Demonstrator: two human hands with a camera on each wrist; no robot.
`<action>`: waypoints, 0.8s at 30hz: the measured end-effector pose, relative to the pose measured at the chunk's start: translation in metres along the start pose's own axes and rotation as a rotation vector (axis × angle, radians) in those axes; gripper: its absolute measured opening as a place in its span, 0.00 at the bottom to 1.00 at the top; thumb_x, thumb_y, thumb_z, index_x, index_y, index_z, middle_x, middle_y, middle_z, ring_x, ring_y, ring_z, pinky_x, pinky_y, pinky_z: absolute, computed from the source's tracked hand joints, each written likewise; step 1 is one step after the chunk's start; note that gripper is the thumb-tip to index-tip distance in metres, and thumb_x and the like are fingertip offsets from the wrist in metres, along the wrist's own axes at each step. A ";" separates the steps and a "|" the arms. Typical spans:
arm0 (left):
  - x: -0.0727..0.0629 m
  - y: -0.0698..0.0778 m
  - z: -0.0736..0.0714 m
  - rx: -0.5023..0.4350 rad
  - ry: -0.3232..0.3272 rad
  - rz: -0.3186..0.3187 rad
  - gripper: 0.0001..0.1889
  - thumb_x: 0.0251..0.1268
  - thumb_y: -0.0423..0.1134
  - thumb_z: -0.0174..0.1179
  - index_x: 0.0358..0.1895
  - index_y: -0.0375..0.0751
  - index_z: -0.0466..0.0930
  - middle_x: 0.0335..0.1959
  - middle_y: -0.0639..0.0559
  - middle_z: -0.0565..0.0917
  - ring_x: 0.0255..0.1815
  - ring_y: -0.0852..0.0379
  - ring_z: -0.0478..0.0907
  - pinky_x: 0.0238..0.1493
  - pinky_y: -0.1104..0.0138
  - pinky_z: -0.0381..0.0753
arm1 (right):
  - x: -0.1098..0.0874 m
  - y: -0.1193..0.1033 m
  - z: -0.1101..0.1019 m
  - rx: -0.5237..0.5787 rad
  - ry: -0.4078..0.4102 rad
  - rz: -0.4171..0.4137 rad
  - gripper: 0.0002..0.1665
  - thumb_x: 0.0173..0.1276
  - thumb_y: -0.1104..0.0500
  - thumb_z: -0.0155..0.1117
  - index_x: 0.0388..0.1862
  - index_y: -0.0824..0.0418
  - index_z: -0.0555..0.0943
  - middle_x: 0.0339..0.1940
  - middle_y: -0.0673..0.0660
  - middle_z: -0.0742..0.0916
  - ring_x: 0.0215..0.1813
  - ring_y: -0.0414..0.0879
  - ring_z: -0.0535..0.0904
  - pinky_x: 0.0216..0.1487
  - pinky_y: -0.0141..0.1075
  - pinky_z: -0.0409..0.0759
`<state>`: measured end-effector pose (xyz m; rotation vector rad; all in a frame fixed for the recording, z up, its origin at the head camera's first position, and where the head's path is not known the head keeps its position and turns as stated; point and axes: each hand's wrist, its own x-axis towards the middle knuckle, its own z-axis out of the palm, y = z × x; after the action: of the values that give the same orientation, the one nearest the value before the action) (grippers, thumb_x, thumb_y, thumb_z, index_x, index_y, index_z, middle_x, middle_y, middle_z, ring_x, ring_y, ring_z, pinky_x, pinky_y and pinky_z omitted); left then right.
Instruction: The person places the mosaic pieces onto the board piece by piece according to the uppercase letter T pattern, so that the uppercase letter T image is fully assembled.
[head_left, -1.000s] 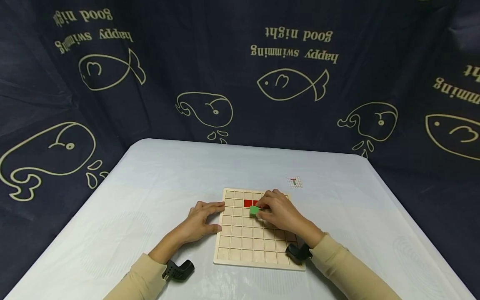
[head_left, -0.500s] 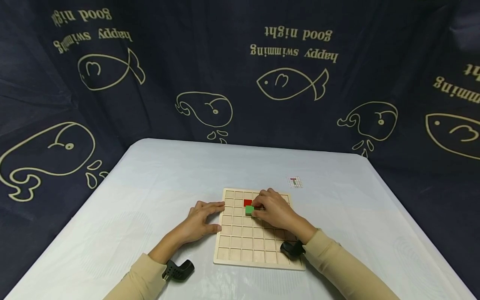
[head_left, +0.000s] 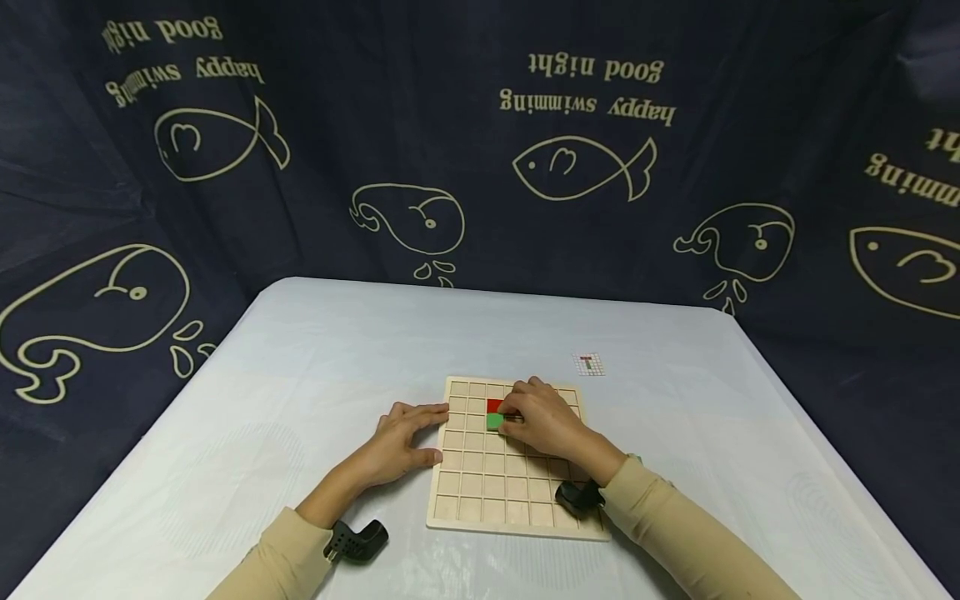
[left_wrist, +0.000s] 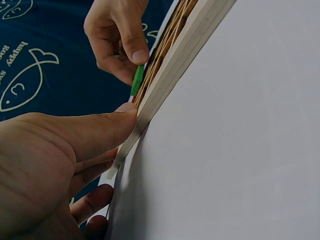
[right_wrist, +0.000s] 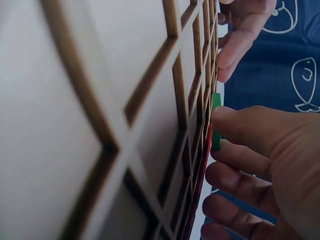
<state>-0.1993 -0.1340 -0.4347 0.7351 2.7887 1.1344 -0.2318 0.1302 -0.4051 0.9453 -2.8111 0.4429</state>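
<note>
A wooden grid board (head_left: 495, 485) lies on the table. Over its upper left part, my right hand (head_left: 551, 421) pinches a small green square tile (head_left: 494, 422) between thumb and fingers. Just beyond that tile, a red tile (head_left: 494, 406) sits in a cell; more red lies under my fingers, mostly hidden. In the right wrist view the green tile (right_wrist: 216, 137) stands above the red strip (right_wrist: 207, 150), apparently on or just off the board. My left hand (head_left: 401, 446) rests at the board's left edge, thumb and fingertips touching it, fingers fairly straight.
A small pattern card (head_left: 589, 365) with a red and green T-shape on a grid lies beyond the board's top right corner. White cloth (head_left: 337, 333) covers the table. A dark curtain (head_left: 480, 125) with fish and whale drawings hangs behind it.
My right hand has moved a little left with the green tile, which now appears lower, close to the board below the left red tile. My left hand has stayed in place.
</note>
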 end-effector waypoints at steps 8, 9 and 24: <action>0.000 -0.001 0.000 0.012 0.001 0.015 0.31 0.53 0.43 0.68 0.63 0.45 0.73 0.69 0.56 0.69 0.54 0.56 0.62 0.48 0.62 0.55 | 0.000 0.000 0.002 -0.040 0.004 -0.013 0.13 0.55 0.49 0.72 0.38 0.52 0.86 0.34 0.46 0.83 0.33 0.39 0.65 0.36 0.31 0.63; 0.000 -0.001 0.000 0.012 0.002 0.016 0.31 0.53 0.43 0.68 0.63 0.45 0.73 0.69 0.56 0.69 0.55 0.56 0.63 0.48 0.62 0.55 | 0.000 0.000 0.002 -0.041 0.006 -0.014 0.13 0.54 0.49 0.72 0.38 0.52 0.86 0.34 0.46 0.83 0.33 0.39 0.65 0.36 0.31 0.64; 0.000 0.000 0.000 0.026 0.007 0.022 0.31 0.53 0.43 0.68 0.63 0.45 0.73 0.69 0.56 0.69 0.54 0.56 0.63 0.48 0.62 0.56 | 0.000 0.001 0.004 -0.040 0.018 -0.019 0.14 0.53 0.48 0.73 0.37 0.53 0.86 0.34 0.47 0.83 0.33 0.40 0.65 0.34 0.31 0.63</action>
<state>-0.1995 -0.1344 -0.4348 0.7673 2.8134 1.1084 -0.2327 0.1294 -0.4089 0.9551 -2.7817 0.3899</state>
